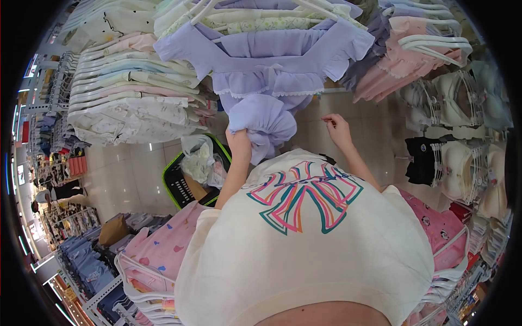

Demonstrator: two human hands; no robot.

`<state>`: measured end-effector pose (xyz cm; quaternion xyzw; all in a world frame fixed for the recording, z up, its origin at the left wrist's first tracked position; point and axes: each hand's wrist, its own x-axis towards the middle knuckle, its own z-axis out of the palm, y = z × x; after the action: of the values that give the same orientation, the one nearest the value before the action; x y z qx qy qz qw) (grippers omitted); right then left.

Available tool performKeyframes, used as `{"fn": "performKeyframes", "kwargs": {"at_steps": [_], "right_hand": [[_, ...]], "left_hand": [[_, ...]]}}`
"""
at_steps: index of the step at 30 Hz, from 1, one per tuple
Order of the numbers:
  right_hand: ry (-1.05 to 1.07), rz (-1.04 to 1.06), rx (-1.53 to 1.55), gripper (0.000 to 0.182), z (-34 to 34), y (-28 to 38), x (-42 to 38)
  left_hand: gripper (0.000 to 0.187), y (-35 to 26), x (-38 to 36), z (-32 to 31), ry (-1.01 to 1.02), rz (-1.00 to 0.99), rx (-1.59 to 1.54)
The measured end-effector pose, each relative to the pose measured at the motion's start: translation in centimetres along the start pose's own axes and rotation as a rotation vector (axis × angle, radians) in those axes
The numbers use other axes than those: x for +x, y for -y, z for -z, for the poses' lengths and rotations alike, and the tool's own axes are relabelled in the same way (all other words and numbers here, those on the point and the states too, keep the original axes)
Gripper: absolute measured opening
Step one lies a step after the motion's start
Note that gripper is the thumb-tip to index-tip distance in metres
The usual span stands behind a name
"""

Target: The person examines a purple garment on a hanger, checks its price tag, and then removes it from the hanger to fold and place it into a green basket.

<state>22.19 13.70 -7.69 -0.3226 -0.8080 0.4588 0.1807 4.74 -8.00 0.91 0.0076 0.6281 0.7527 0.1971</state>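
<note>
A lilac garment (272, 70) with ruffled sleeves and lace trim hangs on a white hanger in front of me. My left hand (240, 142) is closed on its bunched lower part (263, 122). My right hand (335, 127) is raised beside the fabric, its fingertips pinched together; what it pinches is too small to tell. My cream T-shirt (304, 239) with a colourful print fills the lower view.
A black basket with a green rim (179, 187) holding bagged items sits on the tiled floor at the left. Racks of hanging clothes surround me: pale sets (130, 92) left, pink tops (413, 60) and bras (462, 136) right, pink pyjamas (157, 255) below. A person (54, 195) stands far left.
</note>
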Motion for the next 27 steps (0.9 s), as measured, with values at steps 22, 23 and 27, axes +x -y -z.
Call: {"fn": "performKeyframes", "kwargs": {"at_steps": [22, 23, 27], "right_hand": [[0.855, -0.178, 0.674, 0.039, -4.8, 5.5, 1.1], [0.866, -0.147, 0.61, 0.038, -5.2, 4.6, 0.8], [0.891, -0.034, 0.37, 0.033, -5.7, 3.5, 0.1]], "left_hand": [[0.037, -3.5, -1.8, -2.0, 0.675, -0.383, 0.739], [0.036, -3.0, -2.0, -1.6, 0.647, -0.341, 0.712], [0.029, -2.0, -2.4, -1.1, 0.563, -0.208, 0.635]]}}
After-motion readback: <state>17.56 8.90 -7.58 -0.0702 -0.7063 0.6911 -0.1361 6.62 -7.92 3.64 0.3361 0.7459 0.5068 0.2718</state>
